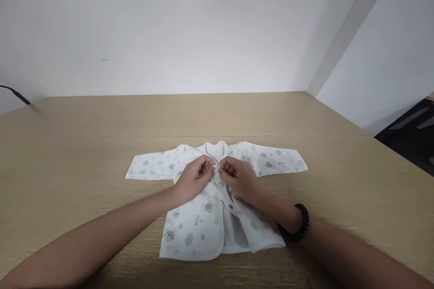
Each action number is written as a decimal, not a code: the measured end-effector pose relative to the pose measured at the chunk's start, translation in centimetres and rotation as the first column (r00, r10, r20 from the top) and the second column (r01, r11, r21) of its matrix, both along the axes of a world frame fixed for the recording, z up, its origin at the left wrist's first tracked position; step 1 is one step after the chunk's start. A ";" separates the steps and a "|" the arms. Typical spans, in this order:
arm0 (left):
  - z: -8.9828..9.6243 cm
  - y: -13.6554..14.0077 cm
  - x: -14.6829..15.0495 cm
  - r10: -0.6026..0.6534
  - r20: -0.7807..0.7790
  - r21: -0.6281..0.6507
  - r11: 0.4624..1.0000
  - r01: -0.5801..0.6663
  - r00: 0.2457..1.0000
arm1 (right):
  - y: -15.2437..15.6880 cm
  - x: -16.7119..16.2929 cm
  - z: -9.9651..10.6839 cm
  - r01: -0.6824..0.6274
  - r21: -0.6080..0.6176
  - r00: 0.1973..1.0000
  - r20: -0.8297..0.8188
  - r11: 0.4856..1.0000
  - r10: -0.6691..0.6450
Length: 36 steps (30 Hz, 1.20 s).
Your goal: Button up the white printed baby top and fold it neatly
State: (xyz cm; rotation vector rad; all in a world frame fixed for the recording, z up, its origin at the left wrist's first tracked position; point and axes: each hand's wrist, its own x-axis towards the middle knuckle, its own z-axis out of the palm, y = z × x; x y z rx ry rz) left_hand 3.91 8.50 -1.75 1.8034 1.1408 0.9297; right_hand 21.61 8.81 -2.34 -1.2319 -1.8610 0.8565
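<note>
A small white baby shirt [190, 230] with green and pink animal prints lies face up, its sleeves stretched out to both sides. Its front is parted below the chest, and the inner back cloth shows between the panels. My left hand [195, 176] pinches the left front edge just under the neckline. Opposite it, my right hand [239, 177] pinches the other edge, the fingertips of both hands nearly touching. Whatever sits between the fingertips is too small to make out. Lower on the left panel's edge a pale button [221, 205] is visible.
The shirt rests on a wooden table [84, 126] with a seam across it. Behind stands a white partition [176, 36], with another wall at the right. A black cable [16, 95] reaches in at the far left. Something dark [413, 131] stands beyond the table's right edge.
</note>
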 end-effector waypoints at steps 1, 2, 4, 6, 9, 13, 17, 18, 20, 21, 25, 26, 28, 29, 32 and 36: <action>0.0 0.0 0.0 -0.010 -0.007 0.002 1.000 0.010 1.000 | 0.0 0.0 0.0 0.002 -0.003 1.000 0.015 1.000 -0.002; 0.1 0.0 0.0 -0.023 -0.009 0.004 1.000 0.023 1.000 | 0.0 0.0 -0.1 -0.001 -0.005 1.000 0.028 1.000 0.001; 0.1 0.1 0.0 -0.038 -0.010 0.010 0.999 0.038 0.999 | 0.1 -0.1 -0.3 0.002 0.006 0.999 0.045 1.000 -0.002; 0.0 0.2 0.0 -0.033 -0.012 0.021 0.999 0.033 0.999 | 0.2 -0.1 -0.5 0.012 0.043 0.997 0.072 0.999 -0.016; -0.1 0.3 -0.1 -0.018 -0.034 0.051 0.998 0.019 0.999 | 0.1 0.0 -0.7 0.019 0.130 0.987 0.156 0.991 -0.040; -0.2 0.3 -0.1 -0.001 -0.045 0.071 0.997 0.004 0.999 | -0.1 0.1 -0.5 -0.001 0.201 0.968 0.245 0.980 -0.049; -0.2 0.4 -0.1 -0.006 0.026 0.022 1.000 0.006 1.000 | -0.2 0.1 -0.3 -0.027 0.214 0.958 0.285 0.976 -0.035; -0.2 0.4 -0.1 -0.009 0.042 0.008 1.000 0.009 0.999 | -0.2 0.0 -0.3 -0.029 0.214 0.956 0.290 0.976 -0.035; -0.4 0.5 -0.1 -0.012 0.066 -0.017 1.000 0.013 0.998 | -0.2 0.0 -0.3 -0.028 0.209 0.955 0.296 0.978 -0.036; -0.4 0.6 -0.1 -0.008 0.076 -0.027 1.000 0.010 0.997 | -0.2 0.0 -0.3 -0.025 0.203 0.955 0.295 0.979 -0.037; -0.6 0.7 -0.2 0.015 0.141 -0.075 0.997 -0.004 0.990 | -0.3 0.0 -0.1 -0.006 0.175 0.961 0.273 0.985 -0.043; -0.6 0.7 -0.2 0.016 0.160 -0.091 0.996 -0.001 0.987 | -0.3 0.0 -0.1 0.005 0.162 0.965 0.259 0.987 -0.047; -0.5 0.8 -0.2 0.018 0.187 -0.122 0.993 0.005 0.982 | -0.2 -0.1 -0.1 0.028 0.131 0.973 0.225 0.991 -0.057; -0.5 0.8 -0.2 0.020 0.193 -0.136 0.991 0.006 0.981 | -0.2 -0.1 -0.2 0.037 0.115 0.976 0.209 0.993 -0.060; -0.5 0.8 -0.2 0.026 0.195 -0.163 0.987 0.006 0.980 | 0.0 -0.2 -0.5 0.046 0.079 0.984 0.167 0.996 -0.058; -0.7 0.7 -0.2 0.021 0.192 -0.159 0.987 0.010 0.981 | 0.2 0.0 -0.5 0.007 0.015 0.996 0.092 1.000 -0.008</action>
